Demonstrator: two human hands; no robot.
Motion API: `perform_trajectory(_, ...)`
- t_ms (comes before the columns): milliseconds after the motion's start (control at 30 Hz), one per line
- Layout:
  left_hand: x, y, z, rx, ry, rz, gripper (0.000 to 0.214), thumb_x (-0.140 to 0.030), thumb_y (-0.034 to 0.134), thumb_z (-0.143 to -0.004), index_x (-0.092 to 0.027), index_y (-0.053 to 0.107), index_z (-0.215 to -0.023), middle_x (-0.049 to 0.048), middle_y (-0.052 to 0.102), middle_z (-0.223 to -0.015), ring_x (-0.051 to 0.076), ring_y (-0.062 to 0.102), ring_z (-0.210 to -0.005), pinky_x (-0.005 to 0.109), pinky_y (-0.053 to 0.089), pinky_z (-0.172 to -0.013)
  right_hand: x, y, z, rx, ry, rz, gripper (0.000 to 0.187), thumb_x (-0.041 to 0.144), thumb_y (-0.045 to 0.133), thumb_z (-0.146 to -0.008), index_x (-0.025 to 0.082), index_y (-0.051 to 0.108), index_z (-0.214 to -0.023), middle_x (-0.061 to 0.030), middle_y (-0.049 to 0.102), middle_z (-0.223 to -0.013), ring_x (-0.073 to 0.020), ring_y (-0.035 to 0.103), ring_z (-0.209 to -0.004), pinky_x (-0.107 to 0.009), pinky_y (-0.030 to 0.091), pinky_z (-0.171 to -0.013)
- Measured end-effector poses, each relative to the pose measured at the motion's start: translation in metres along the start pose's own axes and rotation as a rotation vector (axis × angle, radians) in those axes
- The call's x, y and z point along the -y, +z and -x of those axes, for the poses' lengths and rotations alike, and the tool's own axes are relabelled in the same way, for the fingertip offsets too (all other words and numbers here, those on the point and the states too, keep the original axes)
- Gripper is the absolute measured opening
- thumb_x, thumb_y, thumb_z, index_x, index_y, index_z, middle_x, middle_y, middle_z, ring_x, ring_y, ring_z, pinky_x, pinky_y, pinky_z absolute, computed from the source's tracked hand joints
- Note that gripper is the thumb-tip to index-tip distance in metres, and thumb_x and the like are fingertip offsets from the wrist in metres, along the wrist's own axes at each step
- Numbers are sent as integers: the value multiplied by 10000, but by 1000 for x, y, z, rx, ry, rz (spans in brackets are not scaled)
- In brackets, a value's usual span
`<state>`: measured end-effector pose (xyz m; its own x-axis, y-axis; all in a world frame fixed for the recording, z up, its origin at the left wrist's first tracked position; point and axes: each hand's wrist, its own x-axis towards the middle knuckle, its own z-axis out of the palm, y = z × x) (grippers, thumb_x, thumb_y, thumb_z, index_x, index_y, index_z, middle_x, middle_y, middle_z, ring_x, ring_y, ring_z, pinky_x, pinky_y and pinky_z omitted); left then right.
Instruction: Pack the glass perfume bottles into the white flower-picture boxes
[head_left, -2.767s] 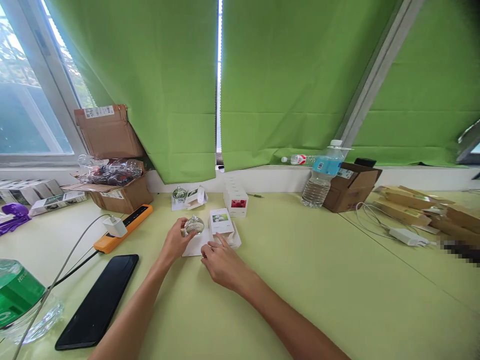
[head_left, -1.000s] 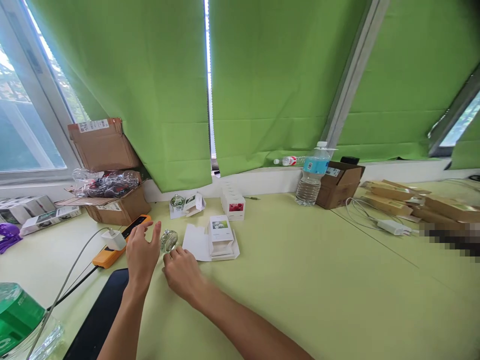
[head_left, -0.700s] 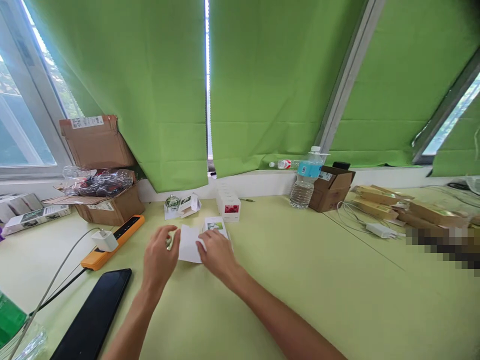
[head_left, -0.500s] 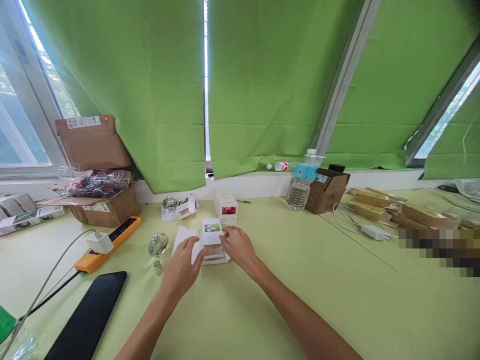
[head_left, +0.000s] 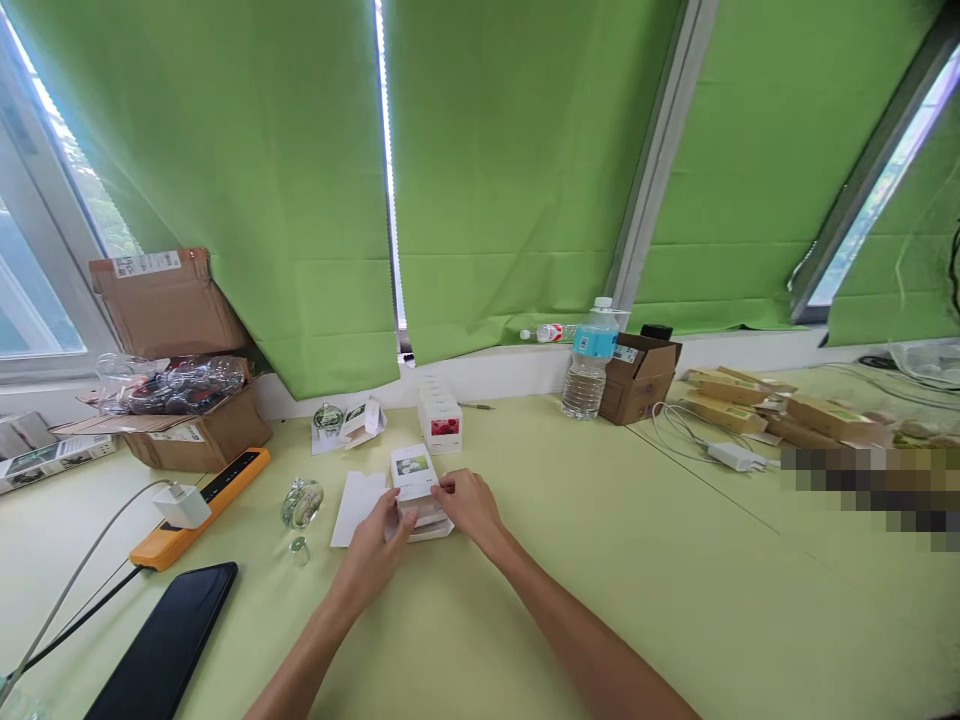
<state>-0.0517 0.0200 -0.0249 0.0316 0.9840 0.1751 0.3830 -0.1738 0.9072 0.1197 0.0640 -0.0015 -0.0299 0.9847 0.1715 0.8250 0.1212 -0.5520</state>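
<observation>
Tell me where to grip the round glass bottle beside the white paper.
Probably grip the round glass bottle across its curved sides, coming from above: its body is rounded and smooth, and the small clear glass piece lies separately on the table.

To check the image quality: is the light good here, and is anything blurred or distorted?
Head view: window overexposed, green blinds leaning from wide-angle distortion, a pixelated patch at right, left hand and right hand on the white box fairly sharp.
</observation>
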Motion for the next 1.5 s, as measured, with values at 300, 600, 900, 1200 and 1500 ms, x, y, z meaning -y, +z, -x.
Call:
perform_trajectory(300,-25,-9,2,-95,-166,376,477,-544,622,-749,-152,617,-1020,129,677,-1034,259,650,-982,380,567,-805,2,-11,9,-38,7,-202,300,341,531,-834,193,732,-666,-42,712,-688,-158,627,-656,-213,355,-546)
perform_trajectory(600,-43,-10,-10,-168,-237,503,347,-455,674,-748,-121,626,-830,103,652,-890,263,662,-896,407,621,-657,5,-18,13,-27,0,-503,398,424,478,-840,152,731,-698,-35,684,-638,-122,589,-457,-195,447,-413)
perform_trajectory(900,-29,-9,-15,-227,-249,533,413,-399,753,-673,-136,611,-958,122,659,-1020,212,656,-904,322,573,-740,2,-18,13,-27,-79,-621,271,373,580,-784,166,723,-886,-65,708,-964,-155,650,-645,-234,527,-520)
perform_trajectory(1200,-35,-11,-5,-10,-213,618,514,-282,714,-732,-206,557,-1216,112,625,-1207,220,618,-1056,282,529,-815,-15,-31,3,191,-33,-854,442,503,537,-827,112,688,-970,-74,692,-815,-139,624,-663,-243,517,-587)
perform_trajectory(1500,-47,-13,-1,25,-278,520,467,-377,717,-744,-157,621,-1145,110,715,-1017,216,681,-854,268,548,-684,-19,-25,0,309,-8,-910,438,490,669,-748,137,690,-1005,-82,709,-896,-170,640,-740,-298,519,-685)
